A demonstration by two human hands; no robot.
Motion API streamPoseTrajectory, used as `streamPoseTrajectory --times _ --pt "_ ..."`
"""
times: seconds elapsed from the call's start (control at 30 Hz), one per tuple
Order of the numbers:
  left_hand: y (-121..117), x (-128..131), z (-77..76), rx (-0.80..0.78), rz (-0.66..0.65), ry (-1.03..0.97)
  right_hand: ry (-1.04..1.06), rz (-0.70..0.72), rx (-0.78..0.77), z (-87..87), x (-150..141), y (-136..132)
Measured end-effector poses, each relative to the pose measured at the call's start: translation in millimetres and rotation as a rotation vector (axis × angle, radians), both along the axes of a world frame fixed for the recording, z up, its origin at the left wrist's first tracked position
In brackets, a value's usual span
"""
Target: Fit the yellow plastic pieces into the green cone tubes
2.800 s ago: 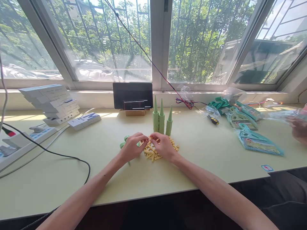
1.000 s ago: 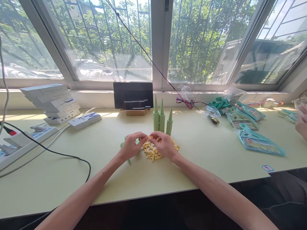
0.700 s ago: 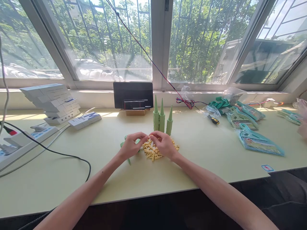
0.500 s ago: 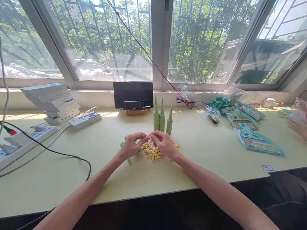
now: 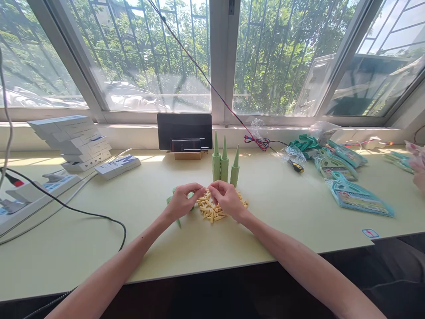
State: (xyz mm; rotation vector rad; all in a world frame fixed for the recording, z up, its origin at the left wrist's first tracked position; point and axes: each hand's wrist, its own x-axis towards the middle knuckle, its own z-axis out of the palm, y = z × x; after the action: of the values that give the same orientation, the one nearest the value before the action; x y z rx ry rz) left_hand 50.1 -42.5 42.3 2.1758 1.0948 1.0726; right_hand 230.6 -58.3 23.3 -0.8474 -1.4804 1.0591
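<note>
My left hand (image 5: 183, 198) and my right hand (image 5: 226, 198) meet fingertip to fingertip over a loose pile of small yellow pieces (image 5: 211, 213). Thumb and forefinger are pinched on each hand; whatever lies between them is too small and hidden to make out. Just behind the hands stand three green towers with pointed cone tops (image 5: 224, 166), one a little apart on the right. Several green parts (image 5: 170, 200), among them a cone lying on the table, are partly covered by my left hand.
A tablet (image 5: 184, 128) and phone (image 5: 185, 145) lean at the back. White boxes (image 5: 75, 141) and a power strip (image 5: 36, 199) with cables are left. Bagged dustpan sets (image 5: 361, 195) and a yellow-black tool (image 5: 295, 166) lie right. Another person's hand (image 5: 420, 179) is at the right edge.
My hands have stayed over the pile with only slight finger movement. An orange bit seen earlier between the fingertips no longer shows clearly. The other person's hand has shifted at the right edge.
</note>
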Motion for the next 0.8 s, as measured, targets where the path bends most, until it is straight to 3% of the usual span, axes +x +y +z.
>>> streamPoseTrajectory --times 0.23,0.43,0.8 --pt "3 -2 2.4 0.073 0.195 -0.049 -0.007 -0.155 -0.031 -3.3 2 2" --pt "7 -6 -0.1 0.227 0.328 0.175 0.004 -0.205 -0.027 -3.6 3 3" --pt "13 -12 -9.8 0.138 0.351 0.380 -0.032 -0.236 -0.010 -4.9 2 4"
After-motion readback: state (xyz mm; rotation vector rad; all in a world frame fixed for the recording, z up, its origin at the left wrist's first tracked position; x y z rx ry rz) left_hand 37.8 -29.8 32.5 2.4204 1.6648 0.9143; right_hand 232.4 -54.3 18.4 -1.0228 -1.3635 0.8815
